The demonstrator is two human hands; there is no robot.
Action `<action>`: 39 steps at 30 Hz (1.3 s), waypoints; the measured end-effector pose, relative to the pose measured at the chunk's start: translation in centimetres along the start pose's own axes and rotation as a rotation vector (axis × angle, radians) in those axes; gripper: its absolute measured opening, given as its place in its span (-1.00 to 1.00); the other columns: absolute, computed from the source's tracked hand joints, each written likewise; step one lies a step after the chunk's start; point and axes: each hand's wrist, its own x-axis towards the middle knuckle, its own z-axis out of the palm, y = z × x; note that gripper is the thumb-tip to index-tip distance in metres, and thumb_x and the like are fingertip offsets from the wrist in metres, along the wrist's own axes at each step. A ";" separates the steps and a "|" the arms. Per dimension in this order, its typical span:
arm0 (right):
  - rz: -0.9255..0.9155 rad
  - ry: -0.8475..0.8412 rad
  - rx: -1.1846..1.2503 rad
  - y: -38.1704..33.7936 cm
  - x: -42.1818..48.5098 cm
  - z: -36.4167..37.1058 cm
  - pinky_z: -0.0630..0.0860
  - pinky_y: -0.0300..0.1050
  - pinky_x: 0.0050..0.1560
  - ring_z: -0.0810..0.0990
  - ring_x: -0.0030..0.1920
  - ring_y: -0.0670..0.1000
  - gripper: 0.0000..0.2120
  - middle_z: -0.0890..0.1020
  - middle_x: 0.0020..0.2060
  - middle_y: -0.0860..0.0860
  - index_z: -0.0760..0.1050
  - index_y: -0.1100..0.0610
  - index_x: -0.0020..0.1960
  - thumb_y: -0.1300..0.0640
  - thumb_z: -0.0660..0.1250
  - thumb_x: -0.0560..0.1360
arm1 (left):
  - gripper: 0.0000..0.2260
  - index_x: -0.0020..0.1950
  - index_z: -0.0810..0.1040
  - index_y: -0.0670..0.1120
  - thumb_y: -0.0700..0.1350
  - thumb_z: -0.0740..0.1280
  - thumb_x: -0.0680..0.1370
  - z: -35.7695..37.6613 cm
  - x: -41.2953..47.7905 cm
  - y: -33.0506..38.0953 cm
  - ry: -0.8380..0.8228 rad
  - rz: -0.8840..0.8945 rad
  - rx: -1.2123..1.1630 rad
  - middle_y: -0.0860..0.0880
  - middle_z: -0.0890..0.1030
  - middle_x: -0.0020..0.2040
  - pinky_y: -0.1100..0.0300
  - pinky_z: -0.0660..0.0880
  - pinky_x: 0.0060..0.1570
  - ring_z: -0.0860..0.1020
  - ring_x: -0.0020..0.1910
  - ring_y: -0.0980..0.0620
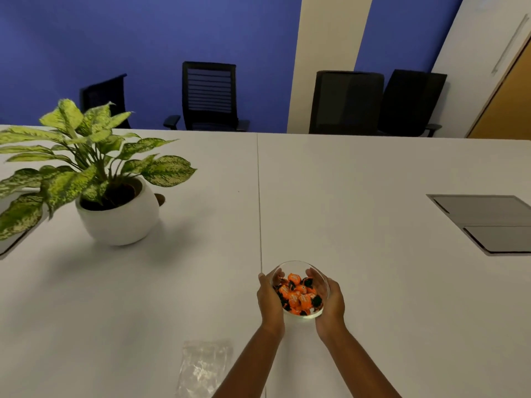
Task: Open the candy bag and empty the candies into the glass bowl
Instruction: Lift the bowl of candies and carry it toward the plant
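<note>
A small glass bowl sits near the front of the white table, holding several orange-and-black wrapped candies. My left hand cups the bowl's left side and my right hand cups its right side, fingers curled around the wall. The bowl looks tilted slightly toward me. A clear plastic candy bag lies flat and empty on the table at the lower left of my left forearm, apart from both hands.
A potted plant with speckled green leaves in a round white pot stands at the left. A grey cable hatch is set into the table at the right. Black office chairs line the far edge.
</note>
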 end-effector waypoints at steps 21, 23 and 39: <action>0.009 -0.108 -0.057 -0.4 23.1 15.0 0.48 0.00 0.03 0.52 0.05 0.13 -0.66 0.63 -0.15 0.03 0.58 0.10 -0.18 0.13 0.04 0.53 | -0.55 0.13 0.54 -0.18 -0.03 -0.09 0.62 2.6 25.0 8.5 0.128 0.053 -0.067 -0.24 0.58 0.09 -0.06 0.43 0.23 0.52 0.11 -0.21; 0.016 -0.123 -0.055 0.2 25.1 15.6 0.44 0.05 0.15 0.52 0.05 0.13 -0.66 0.63 -0.15 0.04 0.58 0.11 -0.18 0.13 0.04 0.53 | -0.57 0.09 0.55 -0.18 -0.05 -0.07 0.61 2.6 27.1 8.3 0.151 0.053 -0.065 -0.28 0.58 0.12 -0.08 0.43 0.24 0.53 0.11 -0.22; 0.014 -0.133 -0.125 2.1 28.7 16.2 0.38 0.08 0.29 0.53 0.07 0.09 -0.69 0.64 -0.13 0.01 0.58 0.13 -0.11 0.12 0.06 0.52 | -0.57 0.17 0.54 -0.20 -0.08 -0.06 0.59 2.3 30.9 6.6 0.196 0.048 -0.137 -0.24 0.58 0.17 0.10 0.41 0.01 0.51 0.01 -0.08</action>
